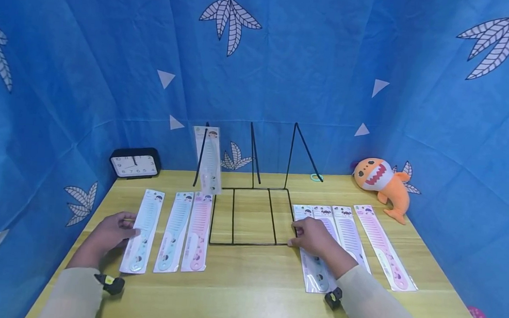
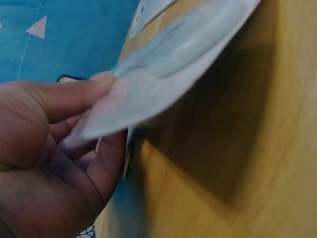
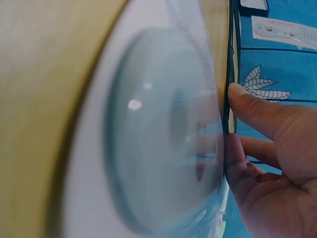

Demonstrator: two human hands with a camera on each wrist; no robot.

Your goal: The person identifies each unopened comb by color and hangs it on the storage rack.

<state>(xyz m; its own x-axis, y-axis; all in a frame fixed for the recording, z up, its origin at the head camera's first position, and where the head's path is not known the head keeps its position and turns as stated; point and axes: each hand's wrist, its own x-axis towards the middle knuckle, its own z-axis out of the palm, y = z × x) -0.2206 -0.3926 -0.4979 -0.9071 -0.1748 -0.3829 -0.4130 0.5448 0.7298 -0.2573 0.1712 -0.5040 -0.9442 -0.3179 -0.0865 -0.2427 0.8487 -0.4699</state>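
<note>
Wooden table (image 1: 255,285), carrying: black wire rack (image 1: 251,216) at centre; three packaged combs (image 1: 175,231) lying at left, four packaged combs (image 1: 354,243) at right; black clock (image 1: 134,163) standing rear left; orange plush shark (image 1: 382,184) sitting rear right; small green ring (image 1: 315,177) lying behind rack.

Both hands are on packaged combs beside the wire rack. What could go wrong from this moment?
1. The left hand pinches only the edge of the blue comb pack; the thin card bends in the left wrist view, so it might slip.
2. The right hand lies on overlapping comb packs against the wire rack; lifting one may drag its neighbours or nudge the rack.
3. A nudge could tip the comb pack standing in the rack.
</note>
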